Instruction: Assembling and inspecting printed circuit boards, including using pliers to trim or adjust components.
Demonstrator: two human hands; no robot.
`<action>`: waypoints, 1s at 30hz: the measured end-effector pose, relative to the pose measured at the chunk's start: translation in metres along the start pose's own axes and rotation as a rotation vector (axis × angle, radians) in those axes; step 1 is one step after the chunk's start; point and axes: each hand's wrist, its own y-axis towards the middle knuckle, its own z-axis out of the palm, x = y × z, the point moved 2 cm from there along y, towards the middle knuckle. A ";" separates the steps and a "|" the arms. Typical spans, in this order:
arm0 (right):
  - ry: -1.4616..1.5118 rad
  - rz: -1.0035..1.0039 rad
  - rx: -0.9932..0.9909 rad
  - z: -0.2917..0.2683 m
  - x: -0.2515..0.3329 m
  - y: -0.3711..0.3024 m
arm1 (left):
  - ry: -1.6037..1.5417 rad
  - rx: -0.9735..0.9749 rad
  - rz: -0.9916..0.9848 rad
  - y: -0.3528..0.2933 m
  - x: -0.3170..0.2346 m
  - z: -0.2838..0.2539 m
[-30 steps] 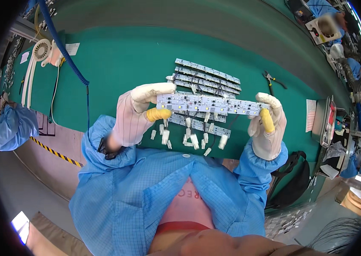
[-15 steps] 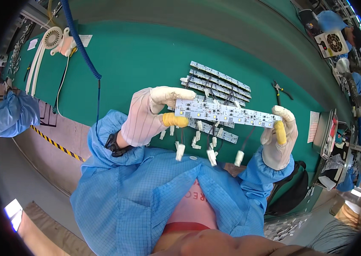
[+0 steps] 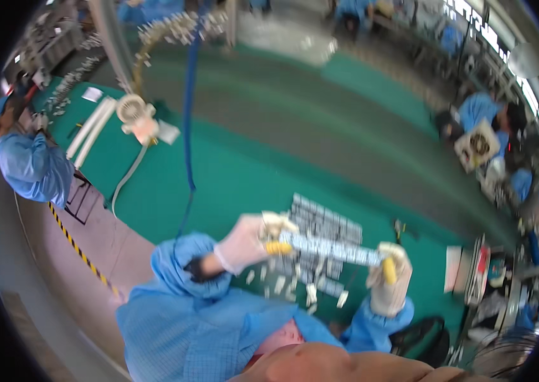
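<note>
A long, narrow white circuit board (image 3: pixel 333 248) spans the space between my two gloved hands, above the bench. My left hand (image 3: pixel 253 242) pinches its left end, with a yellow cover on one finger. At the other end my right hand (image 3: pixel 390 277) grips the board, also with a yellow-covered finger. Beneath and behind it lie several similar circuit boards (image 3: pixel 327 217) in a stack of rows. White plug connectors (image 3: pixel 311 294) on thin leads sit below the boards, nearer my body. Motion blur hides the small parts on the board.
Pliers (image 3: pixel 399 230) lie right of the boards. A small fan (image 3: pixel 134 113) stands at the far left, near white strips (image 3: pixel 91 130). A blue cord (image 3: pixel 190 127) hangs over the green bench (image 3: pixel 238 165). A co-worker in blue (image 3: pixel 31 156) is at the left; a black bag (image 3: pixel 423 337) is at the lower right.
The view has tilted up and become blurred, so the bench appears lower and more of the room shows. Both hands still hold the circuit board by its ends.
</note>
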 end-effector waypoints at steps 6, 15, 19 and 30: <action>0.132 -0.041 -0.016 -0.004 -0.021 -0.005 | -0.245 0.044 -0.059 0.000 0.025 0.019; 0.203 0.003 -0.006 0.003 -0.024 0.001 | -0.098 0.069 0.059 0.001 0.037 0.013; 0.300 0.040 -0.028 0.000 -0.028 -0.007 | -0.207 0.122 -0.019 -0.002 0.025 0.021; 0.314 0.037 -0.046 0.001 -0.027 -0.019 | -0.210 0.147 -0.017 -0.009 0.009 0.025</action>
